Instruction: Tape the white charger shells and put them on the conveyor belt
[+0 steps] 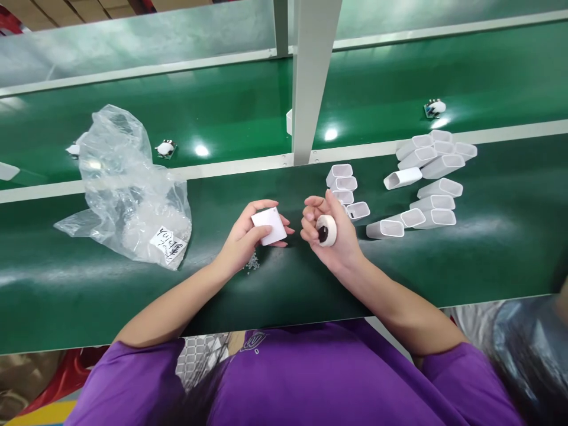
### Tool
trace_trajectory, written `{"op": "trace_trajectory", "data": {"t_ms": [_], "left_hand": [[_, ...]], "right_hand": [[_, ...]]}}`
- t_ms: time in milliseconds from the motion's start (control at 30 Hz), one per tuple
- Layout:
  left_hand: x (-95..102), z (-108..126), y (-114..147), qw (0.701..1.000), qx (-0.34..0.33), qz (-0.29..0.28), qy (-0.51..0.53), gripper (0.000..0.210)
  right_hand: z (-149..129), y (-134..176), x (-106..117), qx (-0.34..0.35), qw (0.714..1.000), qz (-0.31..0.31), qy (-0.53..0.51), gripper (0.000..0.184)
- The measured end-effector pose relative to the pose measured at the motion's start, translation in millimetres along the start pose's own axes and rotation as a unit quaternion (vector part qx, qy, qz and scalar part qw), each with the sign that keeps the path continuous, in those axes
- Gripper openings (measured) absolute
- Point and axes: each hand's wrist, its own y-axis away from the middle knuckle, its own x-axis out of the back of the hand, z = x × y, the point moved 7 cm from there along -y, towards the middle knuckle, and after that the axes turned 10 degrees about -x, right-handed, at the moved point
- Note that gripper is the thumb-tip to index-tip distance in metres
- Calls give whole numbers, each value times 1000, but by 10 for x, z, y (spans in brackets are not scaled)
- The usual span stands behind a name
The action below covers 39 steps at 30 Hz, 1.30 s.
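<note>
head view: a white rectangular shell [269,226] is held in the left hand [245,235], pinched between the thumb on its near face and the fingers curled behind it, just above the green table [310,278]. the right hand [328,234] is closed loosely around a small white oval insert [326,230] with a dark end face turned toward the camera; it is gripped between thumb and fingertips, with the forefinger raised. the two pieces are near each other but apart, with a narrow gap of table showing between the hands.

the shell sits high in the left grip, with much of it standing clear above the fingers, so it could be twisted or knocked loose if the insert were pressed against it off-axis. which end of the shell is open cannot be told from this angle, so a mismatch of ends is judged possible. the insert is held only by its rim and might be dropped onto the table.

a scatter of tiny clear beads [252,262] lies just below the left wrist and could be swept off by a forearm. a stack of empty shells [344,184] lies just beyond the right hand and could be nudged. a crumpled plastic bag [124,183] rests well to the left.
</note>
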Motion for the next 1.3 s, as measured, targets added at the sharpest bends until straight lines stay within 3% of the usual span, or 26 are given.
{"op": "trace_trajectory", "data": {"t_ms": [100,167,267,533,600,667,833,933,1100,1300], "left_hand": [[13,-12,-12,1000,-3,-2,-1,44],[27,-12,-21,1000,-8,1,-4,44],[34,-4,-27,1000,-17,-3,-9,44],[5,21,47,993,-57,-44,-91,42],[4,16,68,991,-64,-54,-104,41],[0,17,90,989,-70,-64,-114,39],[-19,36,161,978,-84,-74,-177,32],[-37,60,194,965,-102,-71,-233,32],[-78,112,208,943,-142,-70,-293,29],[-116,151,216,909,-197,-84,-356,28]], "right_hand": [[166,25,-61,-99,995,-10,-24,53],[204,40,-68,-123,992,-6,-30,54],[141,43,-53,-90,996,-2,-29,46],[58,84,-140,-18,990,-89,103,36],[8,112,-138,42,985,-87,144,33],[-70,170,-132,140,964,-58,220,27],[-143,365,-191,335,859,2,388,12],[-130,409,-224,375,820,8,433,10],[-143,444,-245,412,783,24,466,8],[-117,457,-259,431,763,29,480,7]]}}
